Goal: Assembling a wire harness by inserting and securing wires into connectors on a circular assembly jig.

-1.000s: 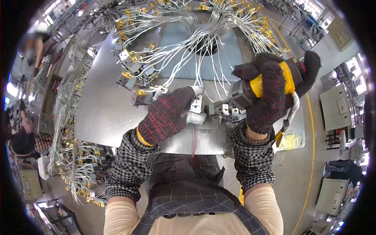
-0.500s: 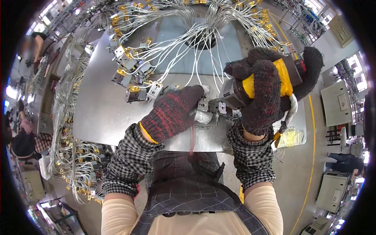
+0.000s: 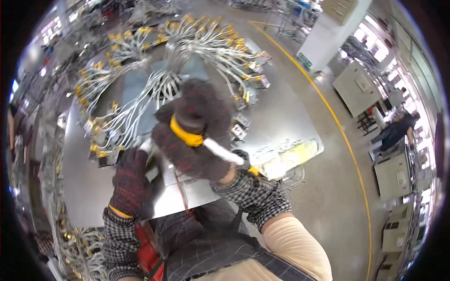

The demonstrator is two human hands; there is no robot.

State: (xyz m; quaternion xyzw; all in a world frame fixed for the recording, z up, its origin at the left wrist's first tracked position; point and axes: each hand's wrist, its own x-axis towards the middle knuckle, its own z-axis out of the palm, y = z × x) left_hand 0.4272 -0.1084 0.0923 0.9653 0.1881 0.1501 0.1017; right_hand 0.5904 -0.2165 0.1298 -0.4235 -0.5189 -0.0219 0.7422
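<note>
Worktop (image 3: 82,189): bare metal gleaming at the near edge, and two gloved hands busy right over it!
Left hand (image 3: 130,185): down low, pale-wrapped fingertips (image 3: 146,146) just beside the tool; whether they pinch anything, I cannot tell.
Right hand (image 3: 211,161): closed round the tool, knuckles up, a touch blurred.
Yellow-banded tool (image 3: 186,135): in that right fist, in front of the wires, its working end hidden.
Good handling: I'd judge it wants the tool square and steady, with the left fingers bracing from the side, clear of its tip.
White-sleeved cord (image 3: 219,151): running from the fist towards the right wrist; best kept slack, so it can't tug the aim.
Red string (image 3: 181,187): over the near edge, between the forearms; worth keeping clear.
White wires (image 3: 164,84): fanning out beyond the hands; a light touch, surely, to avoid snagging them.
Metal blocks (image 3: 239,132): lying right of the fist, out there on the worktop.
</note>
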